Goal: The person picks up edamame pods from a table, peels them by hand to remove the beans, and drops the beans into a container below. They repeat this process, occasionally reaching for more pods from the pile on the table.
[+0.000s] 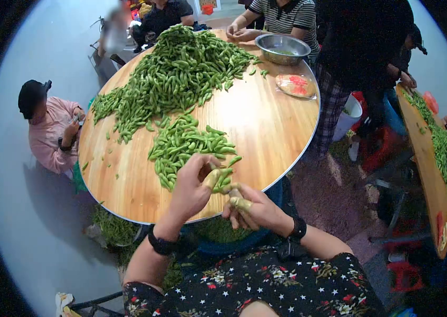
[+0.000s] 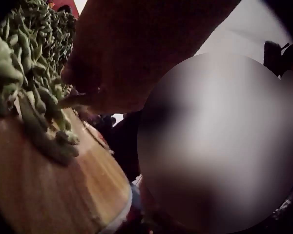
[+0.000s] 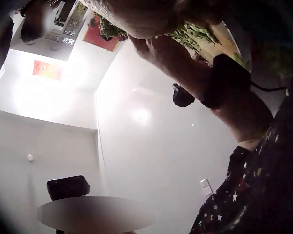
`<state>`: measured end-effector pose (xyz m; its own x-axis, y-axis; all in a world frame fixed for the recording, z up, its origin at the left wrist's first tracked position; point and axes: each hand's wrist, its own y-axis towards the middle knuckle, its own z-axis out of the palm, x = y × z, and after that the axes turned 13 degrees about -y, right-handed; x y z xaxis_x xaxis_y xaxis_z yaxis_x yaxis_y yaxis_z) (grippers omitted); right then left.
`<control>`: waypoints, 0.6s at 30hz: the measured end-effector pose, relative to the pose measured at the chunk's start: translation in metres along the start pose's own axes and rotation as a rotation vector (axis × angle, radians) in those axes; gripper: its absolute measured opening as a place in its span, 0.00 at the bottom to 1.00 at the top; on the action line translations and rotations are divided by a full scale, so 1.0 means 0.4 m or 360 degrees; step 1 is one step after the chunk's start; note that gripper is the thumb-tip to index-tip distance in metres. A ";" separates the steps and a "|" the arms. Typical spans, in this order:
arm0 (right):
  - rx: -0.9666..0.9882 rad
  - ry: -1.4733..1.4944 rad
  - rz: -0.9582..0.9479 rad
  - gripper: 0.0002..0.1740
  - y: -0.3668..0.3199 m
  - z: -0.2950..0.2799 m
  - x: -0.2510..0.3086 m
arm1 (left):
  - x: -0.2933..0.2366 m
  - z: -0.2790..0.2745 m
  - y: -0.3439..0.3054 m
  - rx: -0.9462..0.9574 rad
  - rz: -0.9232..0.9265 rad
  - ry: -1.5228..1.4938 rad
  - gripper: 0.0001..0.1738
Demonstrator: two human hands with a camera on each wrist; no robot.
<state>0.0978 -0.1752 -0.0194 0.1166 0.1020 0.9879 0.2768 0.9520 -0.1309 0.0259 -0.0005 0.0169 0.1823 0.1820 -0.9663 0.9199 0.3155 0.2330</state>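
Green bean pods, likely soybean, lie in a small heap (image 1: 189,145) on the round wooden table (image 1: 265,137). My left hand (image 1: 189,182) reaches over its near edge, bent index finger and thumb apart. The thumb wears a yellowish cover. Dark, blurred pods (image 2: 36,124) lie beside this hand in the left wrist view. My right hand (image 1: 255,208) hovers at the table's near edge, fingers curled, a yellowish cover on its thumb. A small greyish spot shows between its thumb and index finger; I cannot tell whether it is held. In the right wrist view the fingers are mostly out of frame.
Behind stands a large mound of pods (image 1: 181,68). At the back right are a steel basin (image 1: 282,48) and a flat bag with red print (image 1: 296,84). Other people sit or stand around. Below the near edge is a blue tub (image 1: 202,245); a second table (image 1: 424,153) stands right.
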 end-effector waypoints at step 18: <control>-0.0124 0.0060 -0.0111 0.16 0.030 0.040 0.011 | 0.029 0.010 -0.159 -0.0100 0.0129 0.0265 0.23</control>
<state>0.0862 -0.1588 -0.0152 0.1300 0.0241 0.9912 0.3585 0.9309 -0.0696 -0.0290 -0.0223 -0.0096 0.1903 0.3594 -0.9136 0.8801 0.3499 0.3210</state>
